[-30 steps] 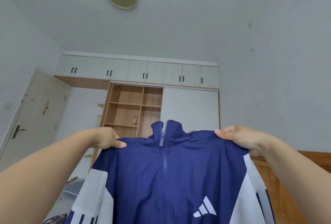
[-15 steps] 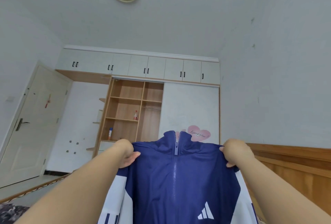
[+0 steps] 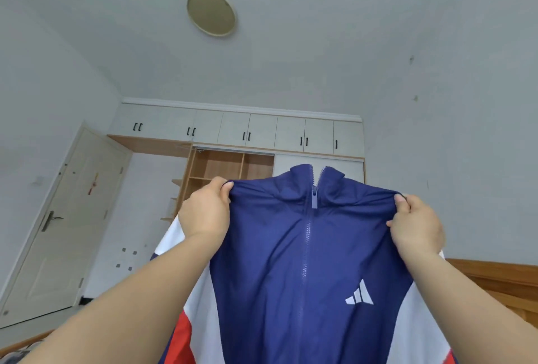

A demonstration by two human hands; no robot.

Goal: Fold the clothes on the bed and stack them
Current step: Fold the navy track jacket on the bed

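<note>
I hold the navy zip-up jacket (image 3: 305,247) up in the air before the wardrobe (image 3: 233,142), my left hand (image 3: 203,212) and right hand (image 3: 416,226) each pinching a shoulder seam with curled fingers, its front facing me, zipper closed.

Single head view, tilted up: close behind both hands, facing wardrobe (image 3: 233,142) beyond them, ceiling lamp (image 3: 211,12) above.
</note>
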